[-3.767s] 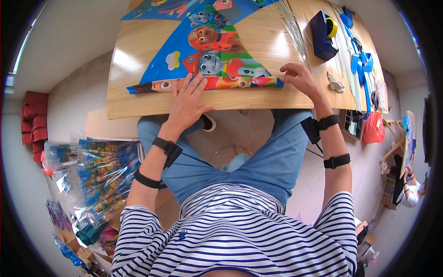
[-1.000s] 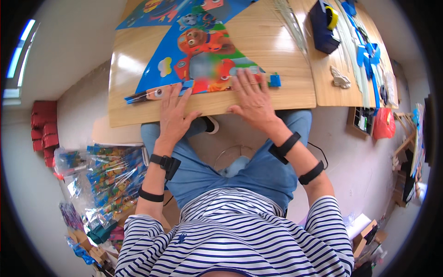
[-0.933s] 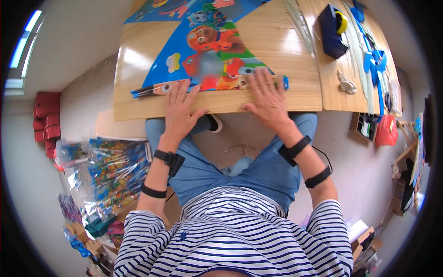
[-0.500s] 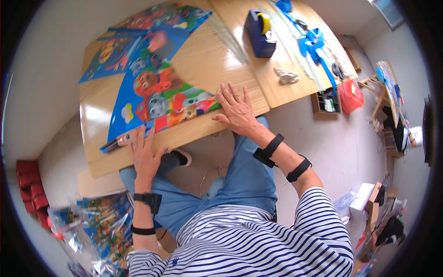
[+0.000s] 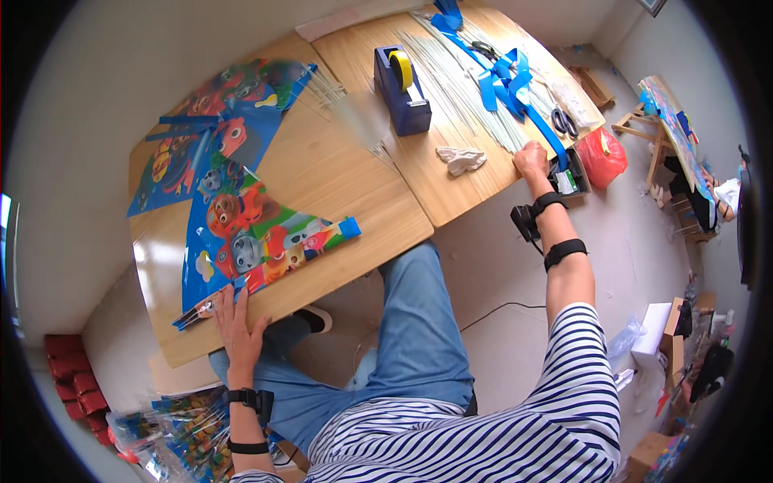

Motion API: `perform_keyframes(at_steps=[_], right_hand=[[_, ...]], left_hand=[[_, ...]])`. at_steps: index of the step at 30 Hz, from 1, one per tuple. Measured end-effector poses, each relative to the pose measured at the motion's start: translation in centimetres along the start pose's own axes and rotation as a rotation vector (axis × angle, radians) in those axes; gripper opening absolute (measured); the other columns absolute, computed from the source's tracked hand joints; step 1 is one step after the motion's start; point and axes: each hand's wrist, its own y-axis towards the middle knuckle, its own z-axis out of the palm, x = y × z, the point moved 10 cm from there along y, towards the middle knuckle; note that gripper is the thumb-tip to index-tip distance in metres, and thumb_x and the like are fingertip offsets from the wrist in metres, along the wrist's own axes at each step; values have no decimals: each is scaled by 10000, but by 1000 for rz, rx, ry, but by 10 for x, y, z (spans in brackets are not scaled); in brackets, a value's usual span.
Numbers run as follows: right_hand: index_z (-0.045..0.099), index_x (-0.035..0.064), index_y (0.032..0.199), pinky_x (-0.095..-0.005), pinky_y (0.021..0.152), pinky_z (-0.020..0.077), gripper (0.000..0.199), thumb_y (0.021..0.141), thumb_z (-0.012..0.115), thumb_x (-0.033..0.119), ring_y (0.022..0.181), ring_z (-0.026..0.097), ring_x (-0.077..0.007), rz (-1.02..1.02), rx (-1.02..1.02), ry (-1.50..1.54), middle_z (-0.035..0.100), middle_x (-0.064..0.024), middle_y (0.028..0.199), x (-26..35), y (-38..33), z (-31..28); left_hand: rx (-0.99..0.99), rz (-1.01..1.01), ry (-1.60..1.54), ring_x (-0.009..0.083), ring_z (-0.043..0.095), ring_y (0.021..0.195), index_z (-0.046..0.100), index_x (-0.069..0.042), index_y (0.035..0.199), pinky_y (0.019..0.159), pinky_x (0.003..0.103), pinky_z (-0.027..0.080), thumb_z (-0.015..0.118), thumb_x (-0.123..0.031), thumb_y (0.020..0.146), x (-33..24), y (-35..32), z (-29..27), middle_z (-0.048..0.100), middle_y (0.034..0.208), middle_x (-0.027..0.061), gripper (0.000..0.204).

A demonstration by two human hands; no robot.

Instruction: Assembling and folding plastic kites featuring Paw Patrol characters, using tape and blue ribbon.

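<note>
A triangular cartoon-print kite sheet (image 5: 241, 229) lies on the wooden table, with a blue tab at its right corner. On the near left edge of this sheet rests my left hand (image 5: 235, 322), fingers stretched out flat, close to some thin dark rod ends (image 5: 193, 316). My right hand (image 5: 532, 159) is out at the table's right edge, fingers curled closed at the near ends of a spread of thin pale rods (image 5: 475, 101). What its fingers hold is hidden. Another blue printed sheet (image 5: 165, 173) lies beyond the first, with folded blue strips on it.
A dark blue tape dispenser (image 5: 403, 101) with yellow tape stands mid-table. Near it are crumpled whitish gloves (image 5: 461, 160). Blue ribbon (image 5: 509, 84) and scissors (image 5: 564, 122) lie at the right. A red plastic bag (image 5: 602, 158) sits beside a box off the table's edge.
My right hand has left the kite sheet's right corner and gone right to the rod ends, its fingers now curled. My left hand stays on the sheet's near edge. The view has shifted.
</note>
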Motion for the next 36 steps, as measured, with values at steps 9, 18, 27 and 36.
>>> perform_keyframes(at_steps=[9,18,27,36], right_hand=[[729,11,1018,-451,867,569,249,839,602,128,984,724,-396,-261,85,-28,738,-232,1025,-16,6,-11],[657,126,941,-353,661,477,220,845,773,285,744,668,-156,-19,821,196,704,-24,777,-152,-92,-9],[665,90,877,-300,500,503,170,881,723,250,562,654,-154,-137,193,606,657,-32,697,-85,-40,19],[709,79,900,-207,498,357,66,925,691,137,556,458,-46,123,202,726,530,62,682,-372,-207,5]], left_hand=[[7,33,-7,378,260,1517,466,-144,1525,1231,523,202,790,-206,806,0,4,3,329,1633,144,791],[-14,54,24,381,286,1505,471,-120,1515,1238,507,193,754,-215,837,2,2,-1,348,1621,163,741],[-26,44,4,385,291,1503,484,-121,1509,1233,507,199,753,-237,848,0,1,3,370,1606,177,723],[-111,22,5,363,302,1498,526,-192,1480,1220,521,227,798,-397,807,0,3,-5,400,1586,135,754]])
